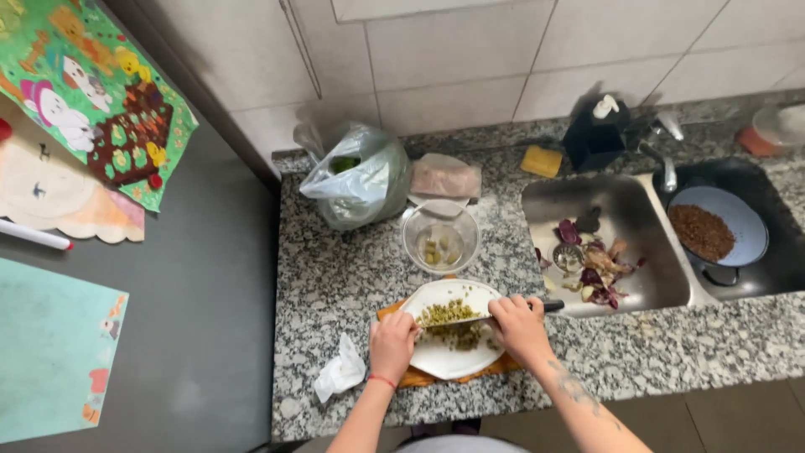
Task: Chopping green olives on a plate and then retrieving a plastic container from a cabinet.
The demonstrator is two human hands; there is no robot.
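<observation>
My right hand (520, 329) grips a black-handled knife (549, 307); its blade lies across a pile of chopped green bits (450, 323). The bits sit on a white plate (449, 359) that rests on an orange cutting board (412, 377). My left hand (392, 344) is curled at the plate's left edge, fingers touching the chopped pile. A clear glass bowl (440, 237) with a few green pieces stands just behind the plate.
A crumpled white tissue (340, 373) lies left of the board. A plastic bag (356, 178) and wrapped meat (446, 178) sit at the back. Vegetable scraps (591, 264) fill the left sink; a pan of brown grains (713, 231) sits in the right one. A grey fridge side (193, 319) is at left.
</observation>
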